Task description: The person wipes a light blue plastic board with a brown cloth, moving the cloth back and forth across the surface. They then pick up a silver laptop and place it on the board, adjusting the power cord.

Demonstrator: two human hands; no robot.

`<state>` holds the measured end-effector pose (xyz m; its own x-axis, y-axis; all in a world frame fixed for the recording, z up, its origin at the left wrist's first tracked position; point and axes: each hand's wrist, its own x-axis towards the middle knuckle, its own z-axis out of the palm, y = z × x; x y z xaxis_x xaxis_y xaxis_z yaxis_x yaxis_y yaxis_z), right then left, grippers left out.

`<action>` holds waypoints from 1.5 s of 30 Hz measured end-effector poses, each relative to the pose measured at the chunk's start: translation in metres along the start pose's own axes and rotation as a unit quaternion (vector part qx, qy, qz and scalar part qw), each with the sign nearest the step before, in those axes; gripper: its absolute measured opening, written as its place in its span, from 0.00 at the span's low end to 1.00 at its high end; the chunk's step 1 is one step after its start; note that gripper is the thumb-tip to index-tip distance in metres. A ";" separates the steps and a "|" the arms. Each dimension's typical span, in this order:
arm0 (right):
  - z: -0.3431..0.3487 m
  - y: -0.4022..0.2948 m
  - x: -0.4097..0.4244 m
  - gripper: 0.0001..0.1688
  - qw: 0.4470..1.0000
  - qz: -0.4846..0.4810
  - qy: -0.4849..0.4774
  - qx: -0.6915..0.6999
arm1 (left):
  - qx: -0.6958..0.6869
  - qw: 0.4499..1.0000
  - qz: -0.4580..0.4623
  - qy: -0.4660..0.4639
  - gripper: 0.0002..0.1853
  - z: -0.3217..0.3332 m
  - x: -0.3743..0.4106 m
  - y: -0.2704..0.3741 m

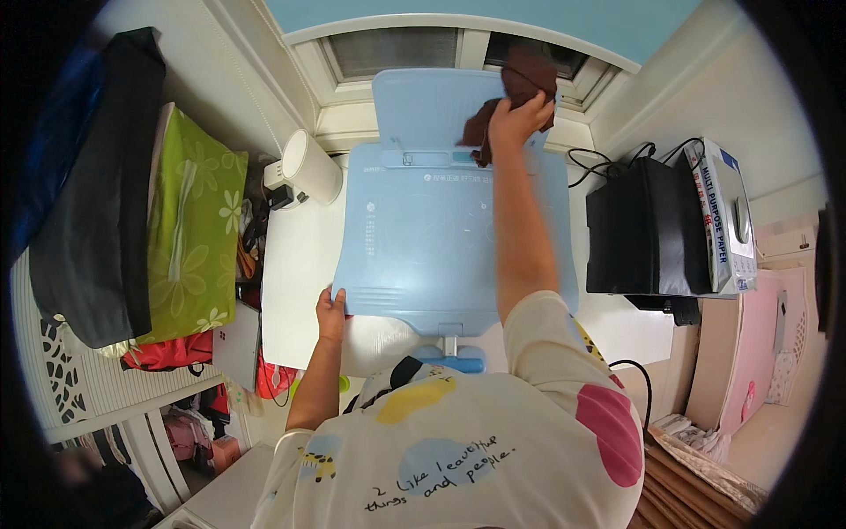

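A brown cloth (529, 69) is bunched in my right hand (519, 122). That hand is at the upper right of a light blue desk-top board (416, 225), against its raised back panel (436, 102). Part of the cloth hangs down past the hand over the panel's lower edge. My left hand (330, 314) grips the board's front left corner, with the thumb on top and the other fingers partly hidden. The board has printed marks and a blue padded bar (456, 362) at its front, close to my body.
A white cylindrical container (310, 165) stands left on the white table (297, 284). Further left is a green flowered storage bag (198, 225). On the right are a black box-shaped object (634, 225), a paper pack (724, 218) and loose cables (595, 165). A window (396, 53) is behind the panel.
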<state>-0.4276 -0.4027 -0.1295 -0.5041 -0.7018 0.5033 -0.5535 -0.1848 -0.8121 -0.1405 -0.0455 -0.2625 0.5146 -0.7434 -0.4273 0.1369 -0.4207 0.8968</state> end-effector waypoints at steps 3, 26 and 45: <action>0.006 0.008 -0.033 0.39 0.998 0.009 -0.043 -0.035 | 0.004 1.000 -0.004 0.002 0.10 0.001 -0.002 0.000; 0.014 0.029 -0.083 0.34 0.938 -0.251 -0.173 -0.162 | -0.020 1.000 0.003 0.006 0.12 0.002 -0.001 -0.003; 0.057 -0.053 -0.038 0.24 0.753 -0.581 -0.268 -0.153 | -0.015 1.000 -0.010 0.022 0.12 0.002 -0.002 0.000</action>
<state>-0.3417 -0.4059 -0.1226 0.7330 -0.3803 0.5640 -0.5829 -0.7785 0.2326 -0.1432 -0.0447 -0.2614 0.5488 -0.7106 -0.4403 0.1721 -0.4194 0.8913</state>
